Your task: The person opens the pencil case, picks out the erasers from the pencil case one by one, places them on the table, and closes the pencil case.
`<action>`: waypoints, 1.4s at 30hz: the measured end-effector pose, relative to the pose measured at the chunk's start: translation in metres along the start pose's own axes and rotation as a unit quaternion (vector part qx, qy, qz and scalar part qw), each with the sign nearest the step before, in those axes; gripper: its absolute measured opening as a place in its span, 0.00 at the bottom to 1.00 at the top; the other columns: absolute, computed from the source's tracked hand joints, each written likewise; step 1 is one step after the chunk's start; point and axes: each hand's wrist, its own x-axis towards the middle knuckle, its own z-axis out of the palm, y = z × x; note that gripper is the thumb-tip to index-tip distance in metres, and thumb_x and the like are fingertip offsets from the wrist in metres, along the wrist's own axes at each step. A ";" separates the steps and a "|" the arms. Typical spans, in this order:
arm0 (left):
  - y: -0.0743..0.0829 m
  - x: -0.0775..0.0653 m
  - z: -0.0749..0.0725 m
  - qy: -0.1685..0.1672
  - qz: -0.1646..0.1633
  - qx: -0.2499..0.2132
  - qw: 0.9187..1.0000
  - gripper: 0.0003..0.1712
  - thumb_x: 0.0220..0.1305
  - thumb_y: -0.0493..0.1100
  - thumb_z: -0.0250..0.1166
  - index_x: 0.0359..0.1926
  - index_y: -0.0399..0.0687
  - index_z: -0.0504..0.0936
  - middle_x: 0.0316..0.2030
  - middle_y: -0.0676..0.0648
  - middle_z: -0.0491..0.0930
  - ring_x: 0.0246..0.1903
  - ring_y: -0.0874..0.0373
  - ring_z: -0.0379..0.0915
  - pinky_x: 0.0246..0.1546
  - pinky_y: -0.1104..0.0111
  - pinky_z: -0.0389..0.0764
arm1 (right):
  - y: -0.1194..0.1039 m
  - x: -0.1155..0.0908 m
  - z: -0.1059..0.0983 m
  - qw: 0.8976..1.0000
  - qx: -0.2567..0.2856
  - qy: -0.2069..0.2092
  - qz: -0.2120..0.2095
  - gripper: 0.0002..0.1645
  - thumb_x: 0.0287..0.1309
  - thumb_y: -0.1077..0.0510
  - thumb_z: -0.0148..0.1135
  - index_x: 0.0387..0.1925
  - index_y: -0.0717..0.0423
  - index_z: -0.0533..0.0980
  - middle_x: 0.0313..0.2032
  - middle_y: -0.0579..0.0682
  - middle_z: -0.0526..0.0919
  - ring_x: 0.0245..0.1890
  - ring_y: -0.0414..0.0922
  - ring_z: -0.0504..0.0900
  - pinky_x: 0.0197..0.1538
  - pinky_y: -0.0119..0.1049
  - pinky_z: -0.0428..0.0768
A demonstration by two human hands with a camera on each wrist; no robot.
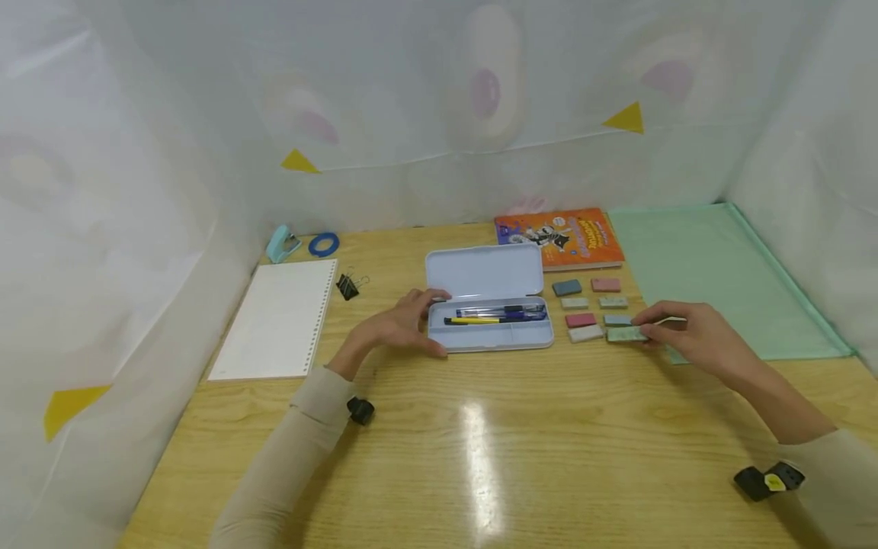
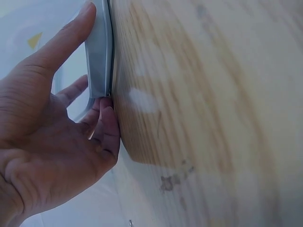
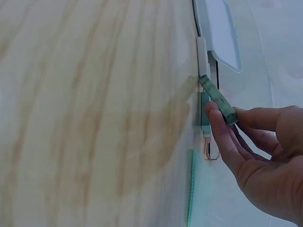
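A light blue pencil case [image 1: 490,345] lies with its lid raised at the back; a yellow pen [image 1: 473,321] and a few blue and black pens [image 1: 504,312] are in its tray. My left hand [image 1: 405,324] grips the case's left end, thumb at the front corner and fingers behind, as the left wrist view also shows. Between thumb and fingers my right hand [image 1: 700,335] pinches a green eraser [image 3: 218,100], tilted up off the table in the right wrist view. Beside it lie a light blue eraser [image 1: 616,320], a white eraser [image 1: 586,333] and a pink-red eraser [image 1: 581,320].
Further erasers [image 1: 567,287] lie behind. An orange book [image 1: 583,236] sits past the lid, with a green zip pouch [image 1: 734,282] to its right. At left are a notebook [image 1: 274,320], a binder clip [image 1: 348,286], a blue tape roll [image 1: 323,244] and a light blue stapler [image 1: 282,245].
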 end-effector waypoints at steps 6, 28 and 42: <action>0.005 -0.003 0.000 0.004 -0.001 0.001 1.000 0.58 0.55 0.59 0.80 0.79 0.61 0.56 0.72 0.39 0.57 0.68 0.42 0.62 0.68 0.48 0.69 | 0.003 0.001 -0.005 0.999 -0.049 -0.002 -0.011 0.14 0.76 0.55 0.60 0.53 0.58 0.83 0.45 0.55 0.89 0.40 0.37 0.87 0.39 0.28 0.78; -0.003 -0.025 0.005 0.071 -0.009 -0.001 0.997 0.50 0.55 0.54 0.82 0.71 0.37 0.70 0.62 0.41 0.72 0.62 0.47 0.68 0.67 0.55 0.70 | -0.073 0.099 0.029 0.995 0.089 -0.019 -0.032 0.32 0.79 0.49 0.54 0.74 0.62 0.64 0.70 0.65 0.70 0.69 0.62 0.69 0.67 0.58 0.72; -0.004 -0.014 0.008 0.051 0.003 0.004 0.999 0.55 0.52 0.52 0.83 0.71 0.37 0.62 0.61 0.40 0.66 0.62 0.47 0.62 0.68 0.55 0.67 | -0.079 0.134 0.064 0.957 0.286 -0.005 -0.051 0.34 0.81 0.41 0.46 0.66 0.65 0.74 0.79 0.57 0.58 0.59 0.40 0.80 0.70 0.44 0.71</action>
